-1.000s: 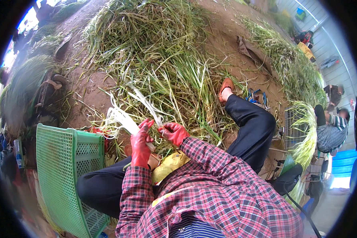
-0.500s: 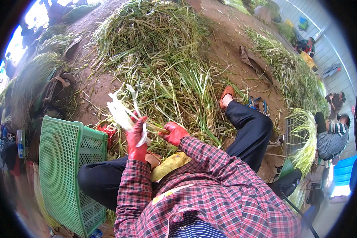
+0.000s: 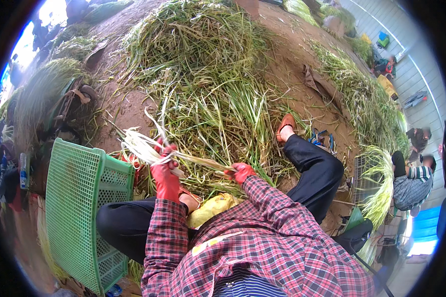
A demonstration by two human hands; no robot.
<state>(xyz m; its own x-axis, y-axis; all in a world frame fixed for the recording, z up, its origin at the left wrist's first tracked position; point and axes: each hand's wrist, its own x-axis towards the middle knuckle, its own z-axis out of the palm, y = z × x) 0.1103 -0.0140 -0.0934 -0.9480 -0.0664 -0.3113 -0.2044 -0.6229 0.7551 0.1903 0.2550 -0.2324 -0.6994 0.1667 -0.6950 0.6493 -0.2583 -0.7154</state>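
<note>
My left hand [image 3: 164, 172], in a red glove, grips a bunch of long white stalks [image 3: 136, 144]. My right hand [image 3: 241, 173], also red-gloved, is closed on a pale brownish strand [image 3: 207, 163], stretched out from the bunch to the right. A big heap of cut green leaves and straw [image 3: 193, 44] lies beyond both hands. A yellow cloth or sack [image 3: 210, 208] sits in my lap, below my hands.
A green plastic crate [image 3: 74, 213] stands at my left. My orange shoe [image 3: 285, 127] rests beside blue straps [image 3: 322, 141]. At right are pale stalks [image 3: 374, 183], a seated person [image 3: 411, 188] and a long leafy heap [image 3: 362, 99]. Blurred bundles [image 3: 39, 114] line the far left.
My right hand has moved rightward and slightly down, away from my left hand, drawing the strand out straight. My left hand still grips the bunch, which has tilted a little lower.
</note>
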